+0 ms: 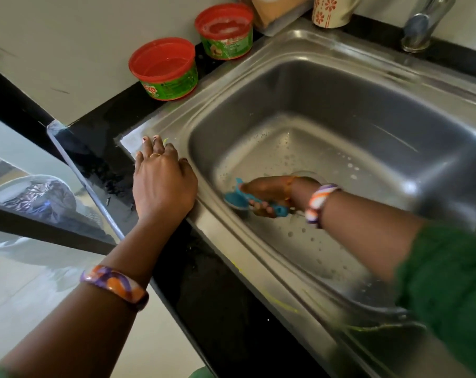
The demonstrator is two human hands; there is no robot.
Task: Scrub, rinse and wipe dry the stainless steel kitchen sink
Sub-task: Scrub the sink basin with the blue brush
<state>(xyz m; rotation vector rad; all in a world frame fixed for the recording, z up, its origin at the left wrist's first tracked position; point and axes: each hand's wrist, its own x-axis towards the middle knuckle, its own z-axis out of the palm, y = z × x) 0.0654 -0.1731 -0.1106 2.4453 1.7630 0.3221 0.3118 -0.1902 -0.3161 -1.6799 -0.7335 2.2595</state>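
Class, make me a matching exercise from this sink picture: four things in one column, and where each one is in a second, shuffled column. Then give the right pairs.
Things
1. left hand
2. blue scrub brush
3. two red-rimmed green tubs
4. floral mug

Places
A. on the black counter beside the sink's left rim
B. resting on the sink's front-left rim
C. behind the sink, near the tap
D. inside the basin, gripped by the right hand

Pairs: 1-B, 2-D, 3-A, 4-C

Head view, looking steeply down, close over sink (258,85)
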